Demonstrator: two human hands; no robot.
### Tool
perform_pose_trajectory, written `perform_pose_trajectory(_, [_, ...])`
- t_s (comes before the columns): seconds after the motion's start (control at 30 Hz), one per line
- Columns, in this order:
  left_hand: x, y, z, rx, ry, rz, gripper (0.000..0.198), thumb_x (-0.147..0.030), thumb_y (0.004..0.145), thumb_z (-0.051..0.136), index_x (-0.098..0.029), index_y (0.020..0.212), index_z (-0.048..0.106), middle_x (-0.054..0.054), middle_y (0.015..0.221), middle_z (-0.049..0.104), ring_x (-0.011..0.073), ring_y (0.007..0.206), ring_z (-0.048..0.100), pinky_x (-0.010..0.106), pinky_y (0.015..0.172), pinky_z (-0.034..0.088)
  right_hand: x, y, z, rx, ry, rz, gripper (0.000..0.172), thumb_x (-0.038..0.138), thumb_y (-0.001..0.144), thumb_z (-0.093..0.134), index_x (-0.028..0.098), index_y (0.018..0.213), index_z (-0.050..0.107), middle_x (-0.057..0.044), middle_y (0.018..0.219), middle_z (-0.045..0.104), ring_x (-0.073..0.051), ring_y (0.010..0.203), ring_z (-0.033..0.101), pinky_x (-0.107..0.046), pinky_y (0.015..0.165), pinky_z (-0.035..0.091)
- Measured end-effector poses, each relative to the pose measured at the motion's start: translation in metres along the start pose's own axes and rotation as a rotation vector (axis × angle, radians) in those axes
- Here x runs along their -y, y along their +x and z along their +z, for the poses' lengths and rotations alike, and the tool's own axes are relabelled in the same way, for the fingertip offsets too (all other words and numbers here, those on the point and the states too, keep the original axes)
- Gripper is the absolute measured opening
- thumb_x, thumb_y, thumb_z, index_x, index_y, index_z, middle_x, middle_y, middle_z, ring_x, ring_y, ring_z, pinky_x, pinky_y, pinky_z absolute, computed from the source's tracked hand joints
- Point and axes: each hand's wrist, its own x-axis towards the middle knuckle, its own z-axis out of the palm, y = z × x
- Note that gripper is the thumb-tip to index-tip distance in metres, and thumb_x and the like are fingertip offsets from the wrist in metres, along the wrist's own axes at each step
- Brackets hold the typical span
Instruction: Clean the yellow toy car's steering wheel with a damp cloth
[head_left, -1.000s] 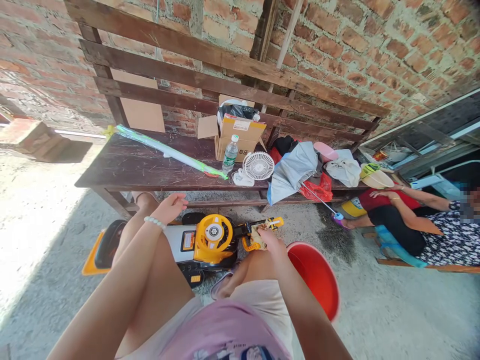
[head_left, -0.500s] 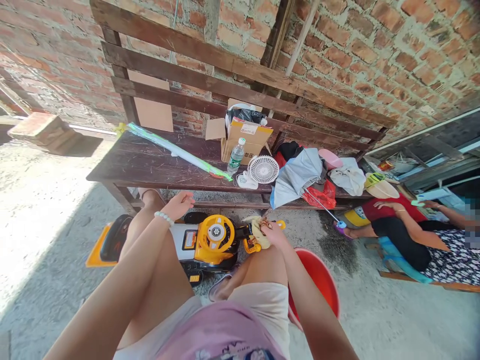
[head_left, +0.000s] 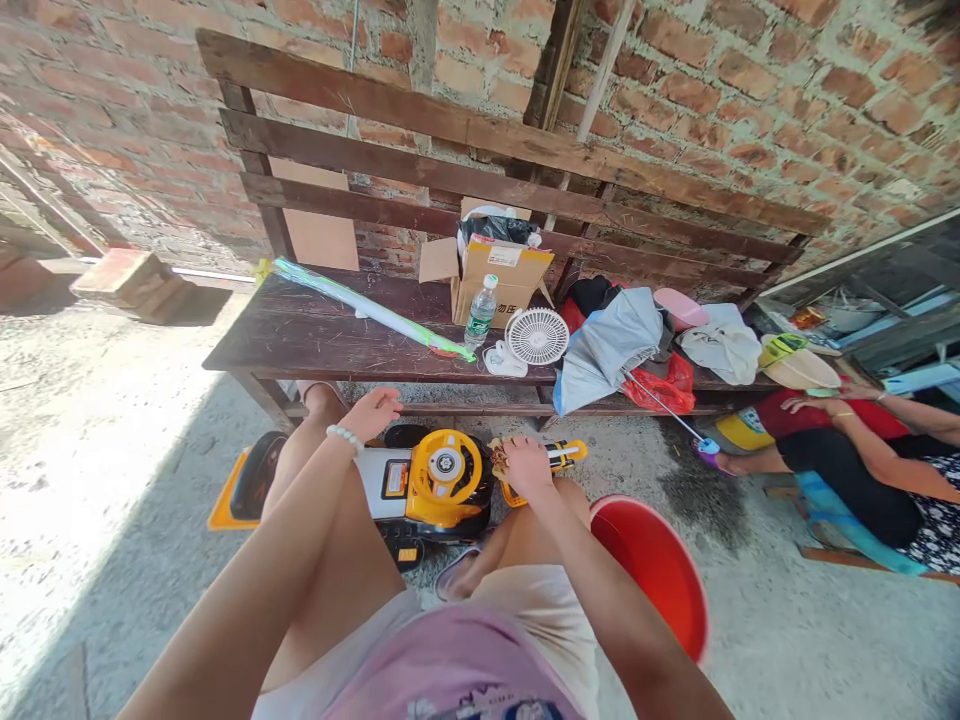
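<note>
A yellow, white and black toy vehicle (head_left: 382,480) stands on the ground between my knees, its yellow steering wheel (head_left: 445,466) facing up. My left hand (head_left: 373,412), with a beaded bracelet at the wrist, hovers above the vehicle's left part, fingers loosely bent and apart, holding nothing. To the right of the wheel, my right hand (head_left: 527,467) is closed on a crumpled cloth (head_left: 501,455), brownish and pale, most of it hidden under the fingers. Beside that hand a yellow and black front part (head_left: 566,454) of the toy sticks out to the right.
A dark wooden bench (head_left: 247,330) carries a cardboard box (head_left: 499,275), a water bottle (head_left: 481,312), a white fan (head_left: 538,336) and a folded grey umbrella (head_left: 611,345). A red bucket (head_left: 656,560) stands by my right knee. Another person (head_left: 847,480) sits at the right.
My right hand has moved left, closer to the steering wheel, and less of the cloth shows. The view has shifted, so the surroundings appear farther right. My left hand stays open.
</note>
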Motion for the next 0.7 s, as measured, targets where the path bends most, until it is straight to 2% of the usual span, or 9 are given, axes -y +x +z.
perform_pose_trajectory(0.1, [-0.003, 0.000, 0.001, -0.003, -0.009, -0.004, 0.031, -0.046, 0.092, 0.073, -0.024, 0.113, 0.068, 0.015, 0.126, 0.084, 0.0286, 0.113, 0.083, 0.041, 0.100, 0.067, 0.006, 0.003, -0.014, -0.106, 0.108, -0.040, 0.036, 0.028, 0.102, 0.069, 0.019, 0.136, 0.076, -0.018, 0.136, 0.071, -0.036, 0.127, 0.060, -0.046, 0.108, 0.050])
perform_pose_trajectory(0.17, [-0.003, 0.000, 0.001, -0.008, -0.017, 0.004, 0.033, -0.047, 0.090, 0.075, -0.024, 0.111, 0.068, 0.014, 0.122, 0.084, 0.0292, 0.112, 0.083, 0.042, 0.100, 0.067, 0.025, 0.008, -0.016, -0.182, 0.199, -0.116, 0.041, 0.031, 0.102, 0.069, 0.019, 0.141, 0.075, -0.019, 0.146, 0.068, -0.036, 0.129, 0.060, -0.047, 0.112, 0.050])
perform_pose_trajectory(0.23, [-0.001, -0.001, 0.001, -0.015, -0.030, 0.013, 0.034, -0.049, 0.088, 0.077, -0.024, 0.111, 0.069, 0.013, 0.118, 0.085, 0.0292, 0.110, 0.083, 0.043, 0.099, 0.067, 0.053, 0.015, -0.012, -0.200, 0.240, -0.269, 0.047, 0.032, 0.100, 0.072, 0.021, 0.146, 0.073, -0.018, 0.159, 0.062, -0.036, 0.138, 0.057, -0.049, 0.117, 0.050])
perform_pose_trajectory(0.33, [0.002, -0.001, 0.001, -0.028, -0.055, 0.025, 0.035, -0.049, 0.087, 0.077, -0.024, 0.112, 0.069, 0.012, 0.114, 0.085, 0.0282, 0.108, 0.083, 0.043, 0.100, 0.067, 0.099, 0.027, 0.004, -0.065, 0.160, -0.568, 0.051, 0.035, 0.099, 0.076, 0.029, 0.150, 0.071, -0.013, 0.170, 0.055, -0.038, 0.156, 0.044, -0.059, 0.125, 0.044])
perform_pose_trajectory(0.43, [0.002, -0.002, 0.002, -0.044, -0.075, 0.019, 0.033, -0.046, 0.086, 0.077, -0.025, 0.110, 0.069, 0.010, 0.109, 0.085, 0.0280, 0.105, 0.083, 0.044, 0.100, 0.066, 0.124, 0.040, 0.019, 0.095, 0.037, -0.721, 0.046, 0.036, 0.100, 0.078, 0.034, 0.146, 0.074, -0.009, 0.171, 0.057, -0.039, 0.163, 0.038, -0.067, 0.130, 0.037])
perform_pose_trajectory(0.5, [-0.001, -0.004, 0.002, -0.048, -0.087, 0.009, 0.030, -0.041, 0.084, 0.078, -0.024, 0.107, 0.068, 0.010, 0.106, 0.084, 0.0284, 0.103, 0.083, 0.044, 0.100, 0.066, 0.124, 0.050, 0.023, 0.120, 0.015, -0.743, 0.046, 0.036, 0.100, 0.078, 0.033, 0.146, 0.074, -0.011, 0.168, 0.059, -0.038, 0.162, 0.039, -0.066, 0.132, 0.037])
perform_pose_trajectory(0.57, [-0.006, -0.008, 0.001, -0.047, -0.090, 0.001, 0.027, -0.037, 0.084, 0.077, -0.023, 0.106, 0.068, 0.010, 0.107, 0.083, 0.0286, 0.103, 0.083, 0.044, 0.101, 0.065, 0.112, 0.059, 0.022, 0.094, 0.031, -0.719, 0.050, 0.034, 0.101, 0.078, 0.031, 0.151, 0.071, -0.012, 0.167, 0.059, -0.037, 0.160, 0.041, -0.061, 0.133, 0.037])
perform_pose_trajectory(0.7, [-0.014, -0.017, -0.002, -0.064, -0.101, -0.012, 0.023, -0.033, 0.088, 0.073, -0.022, 0.108, 0.069, 0.011, 0.111, 0.083, 0.0279, 0.106, 0.082, 0.044, 0.104, 0.063, 0.085, 0.071, 0.012, 0.058, 0.070, -0.475, 0.055, 0.029, 0.103, 0.071, 0.025, 0.157, 0.067, -0.017, 0.167, 0.056, -0.038, 0.152, 0.048, -0.056, 0.127, 0.046])
